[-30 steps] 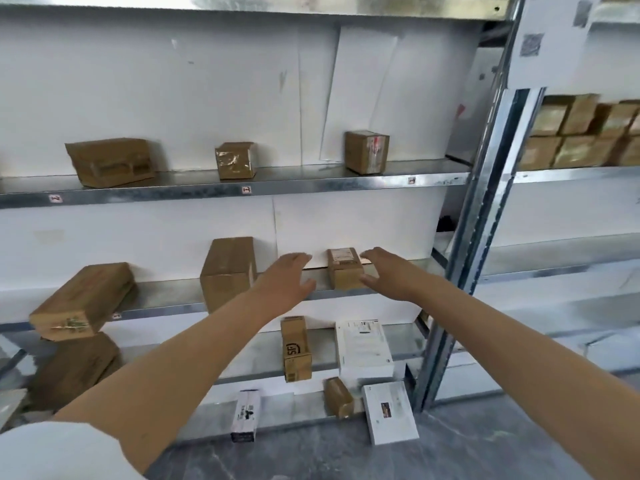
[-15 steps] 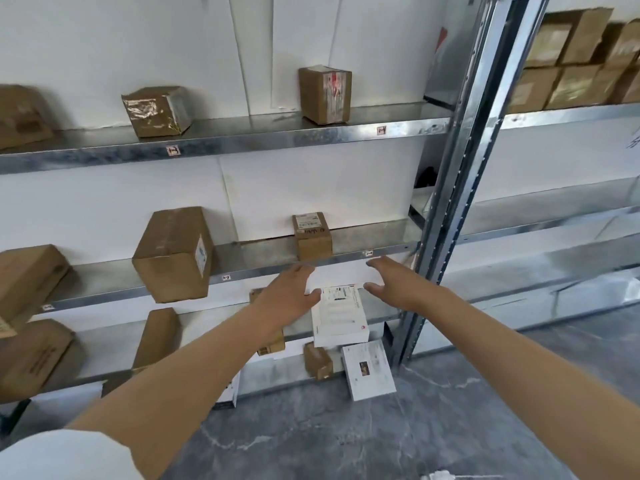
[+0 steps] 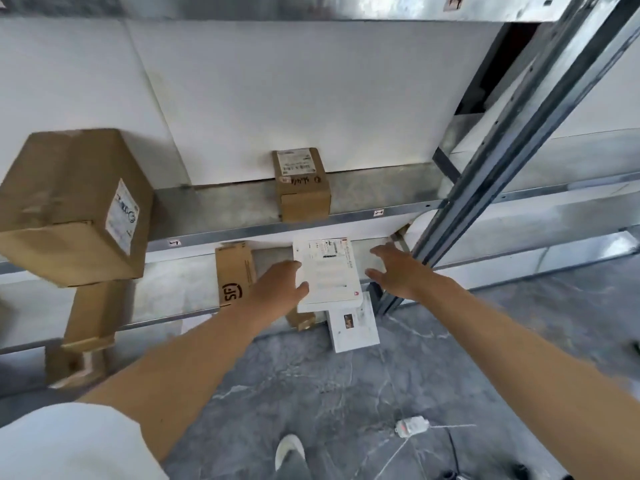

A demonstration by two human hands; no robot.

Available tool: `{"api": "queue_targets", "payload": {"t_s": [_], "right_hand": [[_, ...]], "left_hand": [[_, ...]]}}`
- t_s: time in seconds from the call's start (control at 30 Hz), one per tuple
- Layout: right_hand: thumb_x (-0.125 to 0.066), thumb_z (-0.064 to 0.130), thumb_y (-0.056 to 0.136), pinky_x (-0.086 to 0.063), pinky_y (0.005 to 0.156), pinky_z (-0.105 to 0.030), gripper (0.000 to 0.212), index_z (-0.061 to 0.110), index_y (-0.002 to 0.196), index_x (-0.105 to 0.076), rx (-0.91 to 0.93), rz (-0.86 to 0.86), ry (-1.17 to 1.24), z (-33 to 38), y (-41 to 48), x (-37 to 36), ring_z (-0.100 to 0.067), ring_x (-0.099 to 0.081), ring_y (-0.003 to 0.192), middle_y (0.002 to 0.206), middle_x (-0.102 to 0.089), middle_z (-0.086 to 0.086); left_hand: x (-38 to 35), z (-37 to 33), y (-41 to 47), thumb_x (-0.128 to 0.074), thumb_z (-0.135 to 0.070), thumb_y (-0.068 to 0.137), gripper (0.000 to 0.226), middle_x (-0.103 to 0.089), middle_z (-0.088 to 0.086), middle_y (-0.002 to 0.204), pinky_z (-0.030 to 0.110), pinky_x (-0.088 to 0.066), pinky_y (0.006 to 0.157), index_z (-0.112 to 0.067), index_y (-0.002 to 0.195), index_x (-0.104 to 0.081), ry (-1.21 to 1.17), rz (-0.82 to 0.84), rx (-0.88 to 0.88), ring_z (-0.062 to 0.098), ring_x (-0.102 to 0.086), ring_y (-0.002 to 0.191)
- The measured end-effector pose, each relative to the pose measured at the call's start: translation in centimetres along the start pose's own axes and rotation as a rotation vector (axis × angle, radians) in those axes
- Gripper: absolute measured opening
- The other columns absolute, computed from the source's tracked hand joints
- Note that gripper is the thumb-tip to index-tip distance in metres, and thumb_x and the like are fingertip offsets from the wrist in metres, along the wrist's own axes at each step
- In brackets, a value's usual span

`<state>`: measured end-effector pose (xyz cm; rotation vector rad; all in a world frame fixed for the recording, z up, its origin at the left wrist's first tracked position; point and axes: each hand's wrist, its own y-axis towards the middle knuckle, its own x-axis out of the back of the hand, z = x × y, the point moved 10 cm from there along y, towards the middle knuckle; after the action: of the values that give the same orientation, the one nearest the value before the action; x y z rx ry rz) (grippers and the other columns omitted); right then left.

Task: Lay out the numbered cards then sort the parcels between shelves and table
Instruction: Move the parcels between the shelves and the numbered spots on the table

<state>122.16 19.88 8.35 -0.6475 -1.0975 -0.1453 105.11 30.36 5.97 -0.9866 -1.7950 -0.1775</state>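
- Facing a galvanised shelf rack (image 3: 346, 216) against a white wall, with grey marbled floor (image 3: 346, 393) lying below.
- Lying flat on the lower shelf (image 3: 173, 282), overhanging its front lip: white labelled parcel (image 3: 329, 271), probably the next one for sorting.
- Touching the parcel's left edge, fingers nearly straight, thumb lying on its face: left hand (image 3: 277, 292), not yet gripping.
- Hovering just beside the right edge, fingers spread, holding nothing: right hand (image 3: 394, 275).
- Bracketing both sides, likely because this wide, flat parcel is calling for a two-handed lift.
- Sitting on the shelf above, well apart: small brown carton (image 3: 303, 188).
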Motion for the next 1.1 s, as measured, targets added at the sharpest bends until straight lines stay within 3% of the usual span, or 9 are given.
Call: {"api": "queue_targets", "payload": {"t_s": [0.13,0.3,0.57,0.73,0.93,1.03,1.1], "right_hand": [[-0.047,0.033,0.099,-0.038,0.107,-0.041,0.056,0.013,0.148,-0.029,-0.069,0.034,0.037,-2.3,4.9,-3.2,-0.027,-0.043,0.132,0.152,-0.033,-0.006],[-0.047,0.032,0.099,-0.039,0.105,-0.039,0.055,0.011,0.146,-0.031,-0.081,0.077,0.052,-4.9,10.4,-7.8,-0.026,-0.047,0.127,0.146,-0.039,-0.007],[-0.051,0.037,0.096,-0.038,0.107,-0.04,0.06,0.011,0.146,-0.032,-0.156,0.142,0.111,-10.7,20.1,-16.0,-0.029,-0.043,0.131,0.146,-0.041,-0.008],[-0.052,0.04,0.093,-0.046,0.1,-0.041,0.059,0.011,0.142,-0.037,-0.204,0.114,0.224,-13.5,26.0,-19.9,-0.028,-0.052,0.121,0.14,-0.05,-0.01],[-0.058,0.037,0.093,-0.039,0.104,-0.039,0.068,0.006,0.145,-0.028,-0.238,0.022,0.395,-15.1,31.1,-23.5,-0.033,-0.047,0.126,0.143,-0.044,-0.017],[-0.059,0.037,0.092,-0.044,0.099,-0.042,0.07,0.007,0.144,-0.023,-0.254,-0.04,0.453,-15.3,32.2,-24.5,-0.036,-0.05,0.122,0.139,-0.046,-0.018],[-0.058,0.043,0.092,-0.048,0.086,-0.039,0.068,0.005,0.14,-0.028,-0.303,-0.025,0.508,-16.0,32.4,-25.6,-0.035,-0.053,0.116,0.133,-0.05,-0.016]], "left_hand": [[-1.6,2.0,5.0,-0.049,-0.03,0.098,0.054,-0.04,0.007,0.15,0.036,-0.038,0.109,-0.009,0.146,-0.037,-0.013,-0.007,-0.015,0.021,-0.04,0.136],[-5.7,4.4,10.6,-0.048,-0.031,0.099,0.053,-0.043,0.009,0.148,0.039,-0.044,0.102,-0.009,0.145,-0.035,-0.039,0.037,0.048,0.026,-0.048,0.128],[-14.1,9.1,19.2,-0.049,-0.033,0.097,0.057,-0.039,0.008,0.15,0.034,-0.031,0.112,-0.007,0.146,-0.035,-0.003,0.049,0.097,0.022,-0.034,0.139],[-19.3,12.2,22.7,-0.053,-0.028,0.096,0.065,-0.02,0.009,0.158,0.036,-0.03,0.113,-0.002,0.148,-0.024,0.022,0.127,0.112,0.025,-0.026,0.143],[-23.6,15.3,26.4,-0.05,-0.028,0.097,0.077,0.003,0.009,0.162,0.04,-0.018,0.118,-0.003,0.153,-0.003,-0.028,0.086,0.24,0.023,-0.003,0.149],[-24.2,15.8,27.5,-0.051,-0.026,0.095,0.074,-0.013,0.006,0.159,0.046,-0.038,0.107,-0.007,0.152,-0.008,-0.134,0.011,0.266,0.029,-0.029,0.14],[-24.6,16.2,27.6,-0.051,-0.028,0.095,0.076,-0.018,0.003,0.158,0.049,-0.048,0.096,-0.013,0.153,-0.005,-0.264,-0.034,0.314,0.029,-0.043,0.131]]}}
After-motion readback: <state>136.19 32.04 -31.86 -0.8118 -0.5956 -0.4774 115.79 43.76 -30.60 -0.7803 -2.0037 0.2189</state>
